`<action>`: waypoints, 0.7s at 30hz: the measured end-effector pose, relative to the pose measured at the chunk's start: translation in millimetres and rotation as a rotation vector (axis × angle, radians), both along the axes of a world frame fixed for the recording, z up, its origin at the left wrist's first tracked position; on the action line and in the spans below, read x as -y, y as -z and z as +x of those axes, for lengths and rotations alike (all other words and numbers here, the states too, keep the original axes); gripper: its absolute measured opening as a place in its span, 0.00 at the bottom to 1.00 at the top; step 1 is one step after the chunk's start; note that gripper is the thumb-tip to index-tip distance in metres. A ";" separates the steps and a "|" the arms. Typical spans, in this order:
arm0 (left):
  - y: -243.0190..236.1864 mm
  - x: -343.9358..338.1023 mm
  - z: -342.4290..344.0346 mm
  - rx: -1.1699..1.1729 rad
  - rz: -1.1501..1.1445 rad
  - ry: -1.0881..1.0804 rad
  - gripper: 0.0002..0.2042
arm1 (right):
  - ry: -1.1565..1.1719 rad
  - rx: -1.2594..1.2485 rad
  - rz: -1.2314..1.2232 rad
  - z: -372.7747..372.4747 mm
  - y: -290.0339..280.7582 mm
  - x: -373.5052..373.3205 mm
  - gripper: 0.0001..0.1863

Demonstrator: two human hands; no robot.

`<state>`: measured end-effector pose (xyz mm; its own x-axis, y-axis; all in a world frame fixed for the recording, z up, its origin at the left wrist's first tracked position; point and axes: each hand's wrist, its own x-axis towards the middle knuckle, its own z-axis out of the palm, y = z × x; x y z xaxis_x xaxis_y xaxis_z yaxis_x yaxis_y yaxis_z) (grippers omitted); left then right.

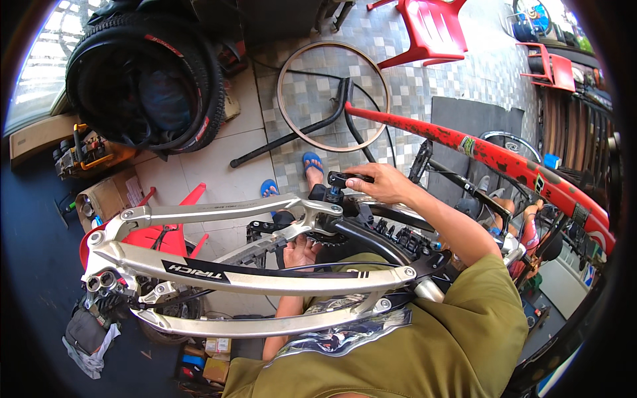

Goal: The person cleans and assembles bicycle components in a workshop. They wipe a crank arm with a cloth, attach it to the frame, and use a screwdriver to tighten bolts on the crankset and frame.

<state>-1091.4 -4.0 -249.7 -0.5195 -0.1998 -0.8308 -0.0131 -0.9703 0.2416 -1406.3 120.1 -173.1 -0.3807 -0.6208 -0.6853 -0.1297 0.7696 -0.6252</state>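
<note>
Midway by the look of it: right hand [385,184] closed on a black tool [342,179] atop the crank [325,229] of the silver bike frame [252,272], left hand [302,252] under the crank, grip unclear, wheels not yet fitted.

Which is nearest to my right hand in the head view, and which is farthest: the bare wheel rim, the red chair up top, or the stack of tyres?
From the right hand:
1. Bare wheel rim, lying on the tiled floor just ahead.
2. Red chair, farther ahead, slightly right.
3. Stack of tyres, far left; close to the chair in distance, so I can't rank those two firmly.
</note>
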 end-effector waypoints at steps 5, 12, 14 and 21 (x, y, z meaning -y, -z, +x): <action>-0.4 0.4 2.4 0.009 -0.015 0.013 0.26 | -0.035 0.026 -0.006 -3.0 -4.0 5.1 0.29; -12.6 -0.8 -4.8 0.034 -0.032 0.062 0.27 | -0.052 0.016 0.021 0.7 3.5 0.7 0.28; -14.3 -0.7 -5.0 0.033 -0.050 0.077 0.27 | -0.047 0.022 0.014 -0.3 2.4 2.3 0.28; -17.9 5.4 -6.1 0.016 -0.022 0.083 0.26 | -0.029 0.006 0.119 5.5 -1.6 8.7 0.30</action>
